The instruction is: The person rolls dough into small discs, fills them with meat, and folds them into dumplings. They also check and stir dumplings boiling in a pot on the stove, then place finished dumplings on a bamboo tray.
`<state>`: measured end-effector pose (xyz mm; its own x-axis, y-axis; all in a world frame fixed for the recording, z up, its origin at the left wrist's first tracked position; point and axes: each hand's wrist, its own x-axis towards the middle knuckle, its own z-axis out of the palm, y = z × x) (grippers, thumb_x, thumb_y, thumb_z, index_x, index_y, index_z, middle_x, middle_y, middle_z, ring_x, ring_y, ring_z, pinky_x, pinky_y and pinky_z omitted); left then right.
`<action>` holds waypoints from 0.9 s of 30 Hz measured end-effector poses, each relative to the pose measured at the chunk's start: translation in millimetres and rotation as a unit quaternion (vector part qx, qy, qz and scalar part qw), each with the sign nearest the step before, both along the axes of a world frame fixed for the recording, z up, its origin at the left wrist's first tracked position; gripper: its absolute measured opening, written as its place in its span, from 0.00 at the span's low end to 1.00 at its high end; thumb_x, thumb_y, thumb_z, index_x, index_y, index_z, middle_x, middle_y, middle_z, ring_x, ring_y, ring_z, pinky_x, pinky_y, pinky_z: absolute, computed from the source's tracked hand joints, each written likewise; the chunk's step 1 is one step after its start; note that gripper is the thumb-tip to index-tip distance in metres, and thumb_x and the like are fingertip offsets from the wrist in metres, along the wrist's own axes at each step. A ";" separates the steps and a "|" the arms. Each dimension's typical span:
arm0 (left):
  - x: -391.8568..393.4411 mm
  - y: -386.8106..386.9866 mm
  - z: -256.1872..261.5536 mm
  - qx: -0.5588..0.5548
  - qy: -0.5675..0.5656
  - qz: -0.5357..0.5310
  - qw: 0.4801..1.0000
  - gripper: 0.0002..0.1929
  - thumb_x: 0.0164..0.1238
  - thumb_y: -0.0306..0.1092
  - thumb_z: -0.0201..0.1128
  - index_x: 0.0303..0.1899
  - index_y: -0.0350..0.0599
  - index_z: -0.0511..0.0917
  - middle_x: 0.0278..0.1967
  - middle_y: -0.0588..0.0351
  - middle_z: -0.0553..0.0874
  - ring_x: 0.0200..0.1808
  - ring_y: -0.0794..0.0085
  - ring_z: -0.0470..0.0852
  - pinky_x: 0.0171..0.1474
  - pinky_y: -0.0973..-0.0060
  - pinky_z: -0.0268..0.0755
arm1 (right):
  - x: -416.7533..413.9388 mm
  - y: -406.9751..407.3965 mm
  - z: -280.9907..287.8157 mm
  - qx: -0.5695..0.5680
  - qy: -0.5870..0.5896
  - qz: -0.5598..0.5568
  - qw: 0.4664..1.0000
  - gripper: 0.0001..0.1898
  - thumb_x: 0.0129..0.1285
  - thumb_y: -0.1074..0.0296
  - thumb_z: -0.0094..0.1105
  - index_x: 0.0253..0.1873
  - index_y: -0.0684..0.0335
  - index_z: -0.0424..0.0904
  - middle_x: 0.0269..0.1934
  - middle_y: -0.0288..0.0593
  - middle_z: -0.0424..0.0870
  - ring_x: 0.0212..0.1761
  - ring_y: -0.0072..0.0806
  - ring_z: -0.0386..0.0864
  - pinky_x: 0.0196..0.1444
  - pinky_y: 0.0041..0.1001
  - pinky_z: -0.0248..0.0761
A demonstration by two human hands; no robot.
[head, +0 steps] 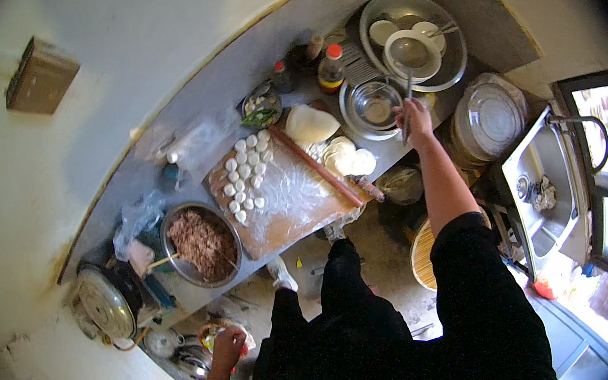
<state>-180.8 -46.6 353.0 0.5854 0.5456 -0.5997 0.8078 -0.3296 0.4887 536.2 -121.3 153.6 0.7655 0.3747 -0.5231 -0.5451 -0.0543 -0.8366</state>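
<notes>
My right hand (416,120) is closed on the handle of a metal utensil (409,91), beside nested metal bowls (376,110) at the counter's right part. The utensil's upper end reaches the rim of a white bowl (412,56). My left hand (229,345) hangs low at the left, its fingers curled; whether it holds anything is unclear. On the floured wooden board (289,207) lie several small dough pieces (244,170), a long wooden rolling pin (315,165), flattened dough rounds (340,155) and a larger dough lump (311,123). Left of it, a metal bowl holds ground meat filling (202,245).
A large metal basin (459,61) surrounds the white bowl. Bottles with red caps (331,69) stand near the wall. A lidded pot (106,305) sits at the left end. Stacked lidded containers (489,119) and a metal sink (544,199) are at right, above a round woven tray (423,257).
</notes>
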 end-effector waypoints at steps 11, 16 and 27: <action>-21.5 39.9 -70.8 -0.114 -0.025 0.025 0.993 0.09 0.66 0.36 0.64 0.37 0.39 0.79 0.35 0.47 0.85 0.41 0.56 0.85 0.46 0.64 0.76 | -55.9 -86.3 35.3 -0.167 -0.044 -0.041 0.984 0.33 0.73 0.57 0.58 0.76 0.61 0.57 0.49 0.44 0.84 0.41 0.33 0.85 0.43 0.33 0.80; -18.5 58.9 -93.8 -0.087 -0.026 0.016 0.996 0.04 0.65 0.29 0.62 0.37 0.39 0.79 0.33 0.45 0.85 0.37 0.53 0.85 0.41 0.62 0.76 | -145.8 -153.1 33.8 -0.386 -0.250 0.115 0.880 0.21 0.68 0.67 0.62 0.64 0.65 0.76 0.43 0.47 0.86 0.39 0.30 0.84 0.43 0.30 0.78; 48.5 1.8 -167.8 -0.097 -0.143 0.032 0.984 0.03 0.64 0.26 0.63 0.36 0.39 0.79 0.33 0.45 0.83 0.37 0.50 0.83 0.41 0.63 0.75 | -235.8 -21.1 -49.7 -0.366 -0.371 0.286 0.804 0.14 0.62 0.67 0.62 0.52 0.63 0.82 0.45 0.50 0.85 0.48 0.47 0.82 0.52 0.38 0.75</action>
<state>-132.3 -44.8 185.2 0.7143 0.4780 -0.5112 0.6434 -0.1611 0.7484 300.4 -142.5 103.8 0.7808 0.5761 -0.2417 0.3793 -0.7445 -0.5493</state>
